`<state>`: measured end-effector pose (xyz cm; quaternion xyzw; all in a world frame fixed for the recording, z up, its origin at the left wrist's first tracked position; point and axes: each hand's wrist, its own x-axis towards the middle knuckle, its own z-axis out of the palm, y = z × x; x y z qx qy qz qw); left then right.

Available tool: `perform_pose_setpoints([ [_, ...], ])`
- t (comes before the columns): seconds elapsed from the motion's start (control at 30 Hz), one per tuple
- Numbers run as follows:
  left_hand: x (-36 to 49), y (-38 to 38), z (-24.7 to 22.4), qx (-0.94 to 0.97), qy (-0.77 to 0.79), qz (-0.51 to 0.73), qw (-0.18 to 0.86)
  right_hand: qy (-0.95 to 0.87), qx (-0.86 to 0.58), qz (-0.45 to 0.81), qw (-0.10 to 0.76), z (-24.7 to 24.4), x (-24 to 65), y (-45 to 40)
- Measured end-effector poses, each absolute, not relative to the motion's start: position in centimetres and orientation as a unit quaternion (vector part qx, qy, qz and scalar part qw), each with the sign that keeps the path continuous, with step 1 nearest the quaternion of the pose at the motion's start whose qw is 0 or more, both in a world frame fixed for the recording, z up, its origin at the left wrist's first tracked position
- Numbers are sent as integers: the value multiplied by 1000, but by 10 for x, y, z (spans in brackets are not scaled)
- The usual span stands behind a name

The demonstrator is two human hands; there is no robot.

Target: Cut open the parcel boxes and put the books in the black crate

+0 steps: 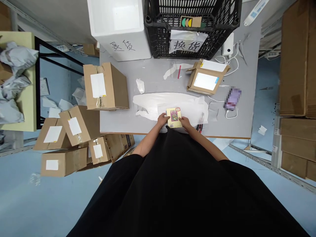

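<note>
Yellow picture booklet sits pinched narrowly at its sides between my left grip and right grip, over white plastic film on the table; any slackened hold could let it skid on that slick film.

The printed card packet looks smooth and glossy, its coated paper catching the light; the plastic film beneath it is thin, translucent and faintly shiny, with soft creases; the tabletop is smooth, matt grey; the cardboard boxes are rough, matt brown board, with shiny clear tape and matt white paper labels; the crate is black moulded plastic with a dull sheen; the box beside it is matt white foam; the power bank is smooth white plastic; the black cloth of the person's clothing is matt; the floor is pale blue, smooth and slightly glossy.
</note>
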<state>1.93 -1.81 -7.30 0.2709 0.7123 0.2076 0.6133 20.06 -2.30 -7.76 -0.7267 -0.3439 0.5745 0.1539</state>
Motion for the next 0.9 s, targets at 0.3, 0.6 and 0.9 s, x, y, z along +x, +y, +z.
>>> perform_pose_setpoints([
  [0.3, 12, 25, -49, 268, 665, 342, 607, -308, -680, 617, 248, -51, 196, 21],
  [0.6, 10, 134, 15, 315, 616, 458, 559, -303, -623, 631, 349, 28, 187, 122],
  [0.9, 14, 248, 69, 365, 593, 498, 517, -348, -560, 610, 440, 80, 186, 232],
])
